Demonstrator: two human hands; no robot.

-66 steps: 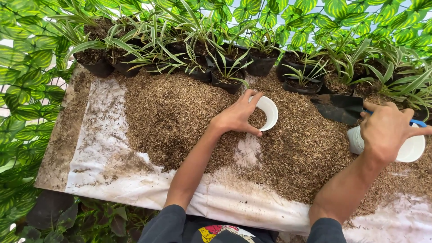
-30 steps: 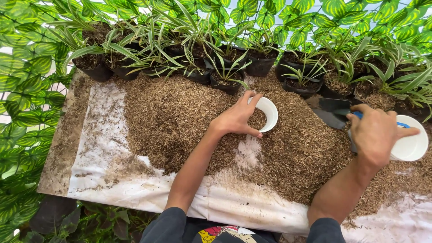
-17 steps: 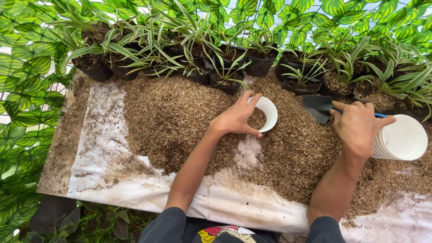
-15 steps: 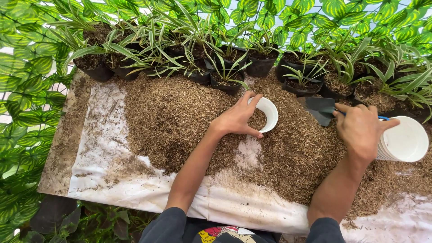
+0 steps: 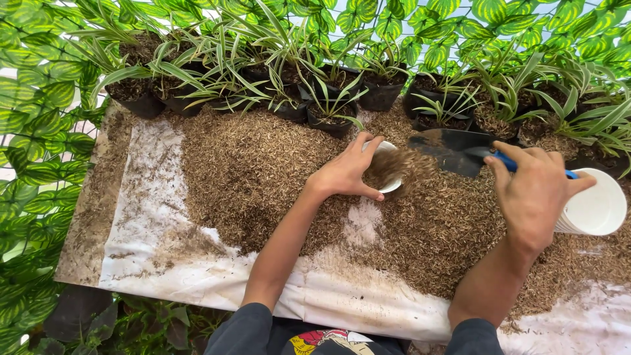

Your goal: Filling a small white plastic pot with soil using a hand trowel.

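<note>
My left hand (image 5: 343, 172) grips a white cup (image 5: 390, 186) that lies tilted on a heap of brown husks (image 5: 263, 171). My right hand (image 5: 536, 194) holds a black trowel with a blue handle (image 5: 453, 150). The trowel's blade points left, right beside the cup's mouth. A clump of husks (image 5: 404, 164) is in the air between the blade and the cup and hides most of the cup's rim. A stack of white cups (image 5: 595, 204) lies on its side just right of my right hand.
The husks cover a white sheet (image 5: 151, 217) on a table. A row of black pots with striped green plants (image 5: 276, 85) lines the far edge. Green leafy netting (image 5: 39, 131) surrounds the table on the left and behind.
My right hand has left the stack of cups and swung the trowel left across the heap. Husks now fly off its blade at the cup. My left hand has stayed put.
</note>
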